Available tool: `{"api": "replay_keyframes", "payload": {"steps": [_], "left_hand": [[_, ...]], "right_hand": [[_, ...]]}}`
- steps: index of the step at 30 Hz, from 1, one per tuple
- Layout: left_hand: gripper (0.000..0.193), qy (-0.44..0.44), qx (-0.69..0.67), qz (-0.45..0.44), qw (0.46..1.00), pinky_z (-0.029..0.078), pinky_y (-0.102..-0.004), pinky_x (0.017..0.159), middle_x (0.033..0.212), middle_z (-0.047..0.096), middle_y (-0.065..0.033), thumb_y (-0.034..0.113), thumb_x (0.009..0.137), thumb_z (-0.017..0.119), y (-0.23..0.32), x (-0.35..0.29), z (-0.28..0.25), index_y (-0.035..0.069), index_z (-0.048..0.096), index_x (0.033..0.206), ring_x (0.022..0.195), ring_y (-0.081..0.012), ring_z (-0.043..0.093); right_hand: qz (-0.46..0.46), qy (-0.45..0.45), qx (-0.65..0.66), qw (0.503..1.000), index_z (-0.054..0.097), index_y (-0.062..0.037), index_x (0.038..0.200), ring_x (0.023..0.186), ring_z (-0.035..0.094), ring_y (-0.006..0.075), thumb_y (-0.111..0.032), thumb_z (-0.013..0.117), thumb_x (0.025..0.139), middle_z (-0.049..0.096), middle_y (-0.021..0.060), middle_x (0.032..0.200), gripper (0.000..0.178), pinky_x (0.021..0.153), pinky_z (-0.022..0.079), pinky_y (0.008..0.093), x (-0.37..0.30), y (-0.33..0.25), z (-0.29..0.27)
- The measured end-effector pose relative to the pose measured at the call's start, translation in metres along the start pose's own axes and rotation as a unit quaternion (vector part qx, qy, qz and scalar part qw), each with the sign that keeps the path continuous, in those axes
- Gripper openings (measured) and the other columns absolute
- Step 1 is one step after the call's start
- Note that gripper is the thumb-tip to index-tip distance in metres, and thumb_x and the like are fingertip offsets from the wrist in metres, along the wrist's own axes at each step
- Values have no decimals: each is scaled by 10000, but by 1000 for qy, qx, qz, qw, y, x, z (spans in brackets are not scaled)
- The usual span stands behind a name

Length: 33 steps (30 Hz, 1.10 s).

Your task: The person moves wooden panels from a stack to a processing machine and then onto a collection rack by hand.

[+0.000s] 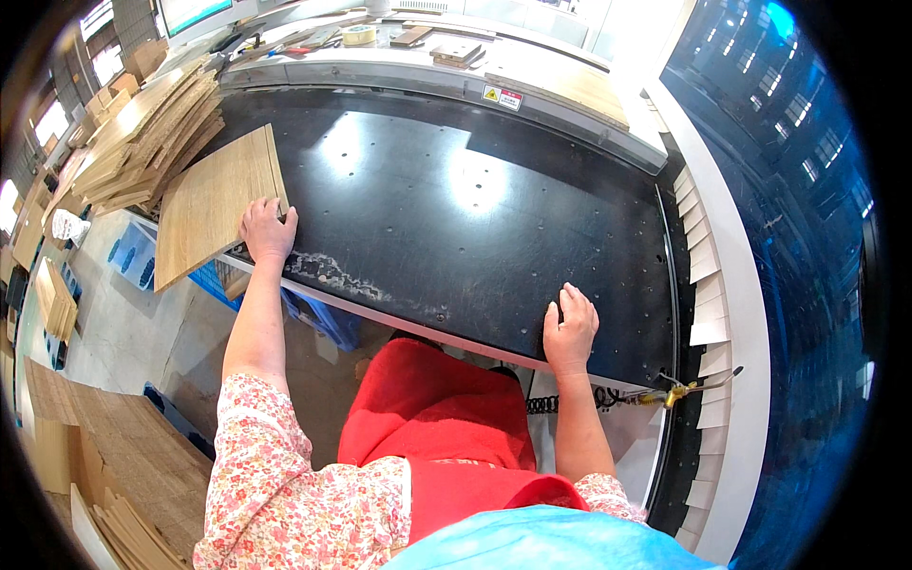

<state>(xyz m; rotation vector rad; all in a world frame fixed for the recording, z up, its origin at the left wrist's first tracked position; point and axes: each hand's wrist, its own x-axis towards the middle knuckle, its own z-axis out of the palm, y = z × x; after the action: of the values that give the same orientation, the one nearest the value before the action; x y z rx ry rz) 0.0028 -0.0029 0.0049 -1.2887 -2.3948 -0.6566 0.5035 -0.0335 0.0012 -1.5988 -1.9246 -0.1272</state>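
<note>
My left hand (268, 230) is closed round the right edge of a light wood-grain panel (211, 204), near its front corner. The panel slants across the left end of a black table (408, 204) and juts out past its front edge. Bent fingers show at the panel's rim; the thumb lies along the table side. My right hand (570, 328) rests on the black surface near its front right edge, fingers stretched forward and holding nothing. Small holes dot the glossy tabletop, and pale scuffs mark its front left part.
Behind the panel rises an uneven stack of wood boards (142, 142). A ledge along the back bears a tape roll (359, 36) and loose boards. At the right stand a white pleated cover (708, 313) and a blue see-through screen (798, 237). A yellow air nozzle (676, 393) hangs by the front right corner.
</note>
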Motion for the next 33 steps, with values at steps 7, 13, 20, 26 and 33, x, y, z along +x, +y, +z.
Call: {"api": "replay_keyframes", "payload": {"steps": [7,13,20,26,33], "left_hand": [[425,5,6,3,1000,265,-437,1068,1272,524,-70,407,797,601,-2,1,2,134,640,1119,1247,-263,401],[426,0,1,-4,1000,265,-436,1068,1279,516,-69,408,796,600,2,-1,-1,137,641,1122,1252,-261,394],[426,2,0,-5,1000,266,-432,1067,1276,517,-70,412,796,602,1,-1,0,140,639,1123,1254,-257,392],[415,9,-1,-4,1000,278,-428,1058,1265,523,-70,408,795,606,1,-1,1,138,642,1108,1242,-249,402],[417,7,3,0,1000,286,-424,1051,1258,528,-68,402,794,606,2,-1,-2,131,642,1108,1233,-249,411]], "right_hand": [[5,-5,2,1000,620,-6,1085,1201,468,246,-194,572,842,560,92,1233,311,1060,284,428,0,-1,0],[-17,6,-19,1000,597,18,1101,1160,499,266,-158,579,841,571,109,1219,314,1026,330,412,0,-1,-2],[-14,3,-16,1000,599,18,1101,1168,492,265,-162,577,844,567,106,1224,315,1030,324,413,0,-1,-2],[-14,1,-18,1000,600,16,1102,1173,486,262,-166,574,847,562,101,1231,314,1033,318,413,0,-1,-2],[-15,5,-19,1000,600,16,1102,1168,490,261,-168,576,847,568,102,1222,316,1033,319,411,0,0,-1]]}}
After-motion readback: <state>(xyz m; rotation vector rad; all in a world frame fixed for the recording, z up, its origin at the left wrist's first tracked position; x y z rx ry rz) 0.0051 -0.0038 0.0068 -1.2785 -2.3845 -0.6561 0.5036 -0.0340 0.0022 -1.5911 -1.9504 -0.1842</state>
